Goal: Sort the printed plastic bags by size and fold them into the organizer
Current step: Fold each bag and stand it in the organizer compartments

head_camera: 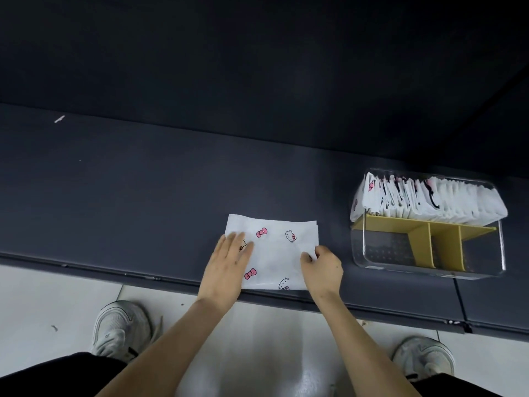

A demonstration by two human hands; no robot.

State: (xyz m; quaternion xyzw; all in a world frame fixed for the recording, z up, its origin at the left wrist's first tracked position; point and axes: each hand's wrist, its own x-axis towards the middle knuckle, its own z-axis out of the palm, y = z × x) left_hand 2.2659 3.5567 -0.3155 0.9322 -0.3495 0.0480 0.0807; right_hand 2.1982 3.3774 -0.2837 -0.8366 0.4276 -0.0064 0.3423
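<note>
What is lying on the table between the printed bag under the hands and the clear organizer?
Nothing: in the head view only bare dark table separates the printed bag from the clear organizer. The right hand pinches the bag's right edge.

I can read no word or number anywhere here. The bag [274, 253] in front of me carries only printed pink bows and cat faces, without lettering. A small dark mark on my left shoe [120, 328] is too blurred to read.
</note>
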